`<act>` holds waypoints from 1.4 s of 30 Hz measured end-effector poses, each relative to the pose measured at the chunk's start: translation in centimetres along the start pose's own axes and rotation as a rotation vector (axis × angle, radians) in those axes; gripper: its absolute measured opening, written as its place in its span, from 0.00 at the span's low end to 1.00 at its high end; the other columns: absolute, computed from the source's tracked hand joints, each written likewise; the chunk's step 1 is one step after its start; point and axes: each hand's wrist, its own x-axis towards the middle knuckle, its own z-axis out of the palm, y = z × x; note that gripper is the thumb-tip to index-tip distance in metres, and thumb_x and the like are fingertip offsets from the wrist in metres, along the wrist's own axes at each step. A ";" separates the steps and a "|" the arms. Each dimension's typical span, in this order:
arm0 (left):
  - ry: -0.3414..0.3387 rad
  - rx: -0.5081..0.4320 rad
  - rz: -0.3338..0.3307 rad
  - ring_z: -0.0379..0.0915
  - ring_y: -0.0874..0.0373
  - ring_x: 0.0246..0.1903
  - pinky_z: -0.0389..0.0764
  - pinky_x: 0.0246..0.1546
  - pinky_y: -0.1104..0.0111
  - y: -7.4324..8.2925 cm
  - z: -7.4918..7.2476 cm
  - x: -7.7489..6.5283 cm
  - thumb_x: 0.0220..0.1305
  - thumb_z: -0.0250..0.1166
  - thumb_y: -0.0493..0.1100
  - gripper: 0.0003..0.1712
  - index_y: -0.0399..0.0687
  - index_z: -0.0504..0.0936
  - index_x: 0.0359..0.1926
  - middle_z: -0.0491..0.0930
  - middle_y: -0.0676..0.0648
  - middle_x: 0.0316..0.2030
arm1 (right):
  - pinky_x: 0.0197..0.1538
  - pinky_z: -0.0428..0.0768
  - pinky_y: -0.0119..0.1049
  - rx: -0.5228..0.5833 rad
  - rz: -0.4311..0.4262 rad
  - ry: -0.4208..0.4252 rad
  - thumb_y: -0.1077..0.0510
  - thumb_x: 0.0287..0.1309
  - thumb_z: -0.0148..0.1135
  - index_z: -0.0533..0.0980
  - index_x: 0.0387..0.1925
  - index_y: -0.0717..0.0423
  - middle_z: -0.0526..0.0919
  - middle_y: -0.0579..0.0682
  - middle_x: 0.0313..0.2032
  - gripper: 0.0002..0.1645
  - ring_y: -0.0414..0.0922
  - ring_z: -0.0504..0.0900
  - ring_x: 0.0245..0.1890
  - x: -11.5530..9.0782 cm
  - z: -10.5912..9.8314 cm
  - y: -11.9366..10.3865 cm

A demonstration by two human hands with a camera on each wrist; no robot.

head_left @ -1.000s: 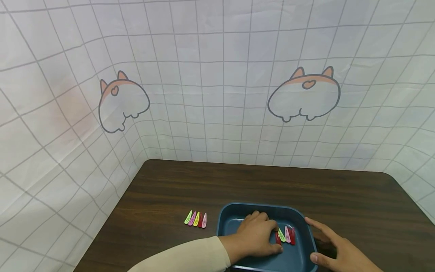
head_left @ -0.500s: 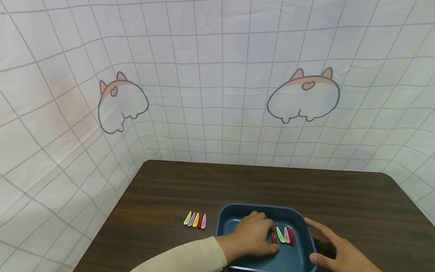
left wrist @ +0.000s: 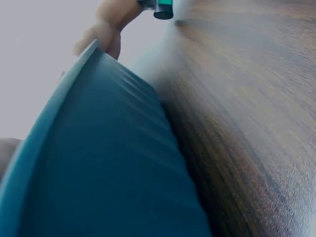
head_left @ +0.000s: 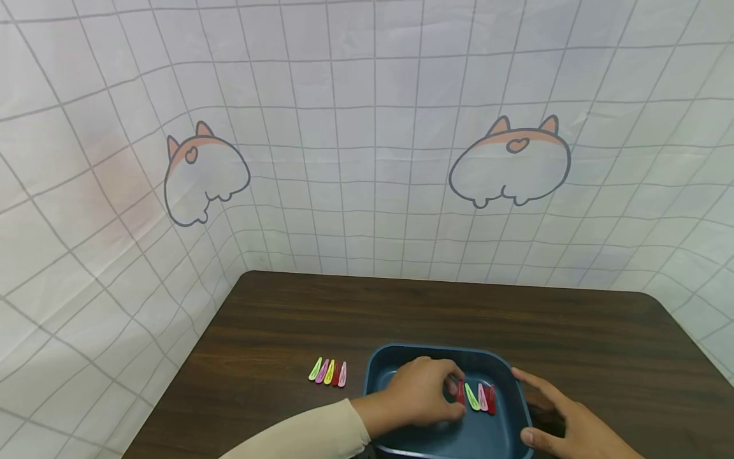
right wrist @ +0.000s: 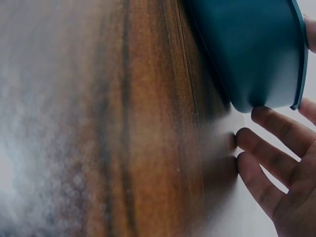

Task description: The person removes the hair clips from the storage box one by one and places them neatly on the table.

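In the head view, my left hand [head_left: 421, 390] reaches into the blue tray [head_left: 395, 347], its thumb and index fingertip at opposite ends of a red hair clip [head_left: 460, 392]. Beside that clip lie a green hair clip [head_left: 472, 396], a pink hair clip [head_left: 483, 398] and another red one [head_left: 491, 400]. My right hand [head_left: 564, 421] steadies the tray's right side with loosely spread fingers. The right wrist view shows its index fingertip at the outer wall of the tray [right wrist: 252, 54], the other fingers standing off it. The left wrist view shows mostly the tray's outer side [left wrist: 108, 148].
Several hair clips [head_left: 328, 372], green, purple, yellow, red and pink, lie in a neat row on the dark wooden table [head_left: 275, 331], left of the tray. A white gridded curtain [head_left: 355, 159] surrounds the table's back and sides.
My left hand shifts slightly left, and its red clip slides a little away from the green one. More of its curled fingers shows now. My right hand stays at the tray.
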 end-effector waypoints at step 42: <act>0.100 -0.247 0.067 0.74 0.62 0.45 0.74 0.46 0.68 -4.9 -5.4 -3.2 0.57 0.78 0.51 0.27 0.49 0.86 0.56 0.82 0.67 0.34 | 0.41 0.79 0.67 0.018 -0.029 0.004 0.55 0.71 0.63 0.47 0.81 0.43 0.78 0.64 0.62 0.48 0.54 0.83 0.55 -0.1 -0.1 0.4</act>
